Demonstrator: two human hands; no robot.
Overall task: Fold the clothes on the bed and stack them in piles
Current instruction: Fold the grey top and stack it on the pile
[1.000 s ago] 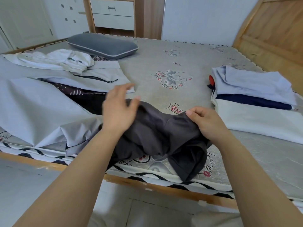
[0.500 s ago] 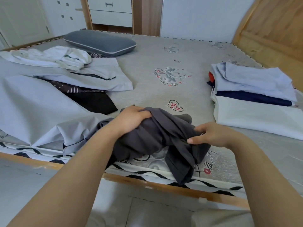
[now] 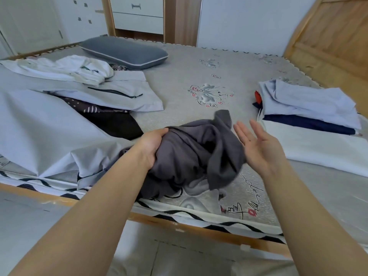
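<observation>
Left hand (image 3: pixel 152 145) gripping crumpled dark grey garment (image 3: pixel 191 154); right hand (image 3: pixel 258 145) open beside it. Folded pile (image 3: pixel 310 120) at 2 o'clock, unfolded clothes (image 3: pixel 49 120) at 9 o'clock.

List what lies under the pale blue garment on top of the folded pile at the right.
Under the pale blue garment show a navy layer and a white one at the bottom, plus an orange-red edge at its left. Anything else in the pile is covered.

Left hand (image 3: pixel 150 144) curled in a grip, right hand (image 3: pixel 256 145) flat, palm inward.
</observation>
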